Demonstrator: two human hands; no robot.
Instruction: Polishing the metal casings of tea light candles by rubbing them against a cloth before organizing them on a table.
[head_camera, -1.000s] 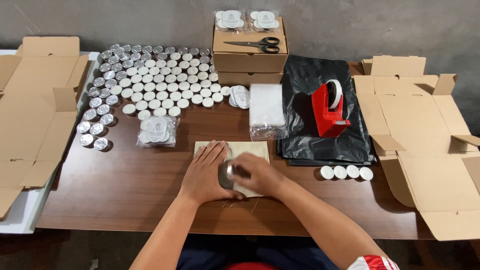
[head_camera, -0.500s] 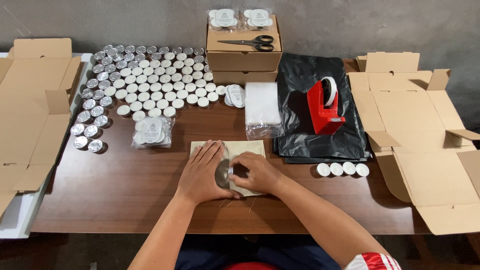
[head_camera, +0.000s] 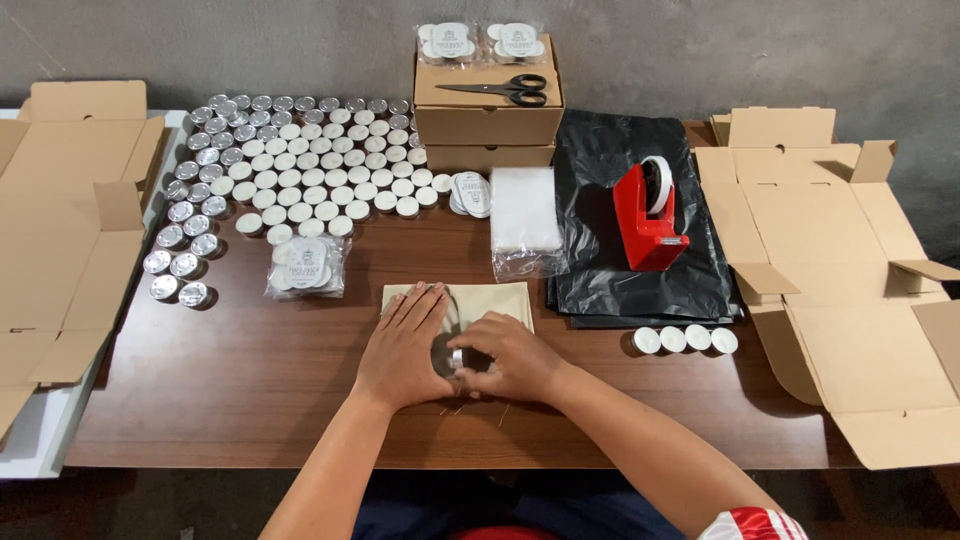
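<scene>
My left hand (head_camera: 405, 345) lies flat, fingers spread, on a clear plastic bag over a beige cloth (head_camera: 500, 298) near the table's front edge. My right hand (head_camera: 510, 357) sits beside it, its fingers curled around a small silver-cased tealight (head_camera: 456, 358) at the bag's mouth. The bag's content is mostly hidden under my hands. Four loose white tealights (head_camera: 685, 340) lie in a row to the right.
Several tealights (head_camera: 300, 160) cover the table's back left, a filled bag (head_camera: 305, 268) in front of them. A stack of clear bags (head_camera: 525, 215), a red tape dispenser (head_camera: 648, 215) on black plastic, closed boxes with scissors (head_camera: 498, 90), and flat cardboard boxes (head_camera: 850, 260) on both sides.
Both hands stay on the bag over the cloth; the right hand's fingers have shifted slightly around the tealight. The camera view has drifted a little.
</scene>
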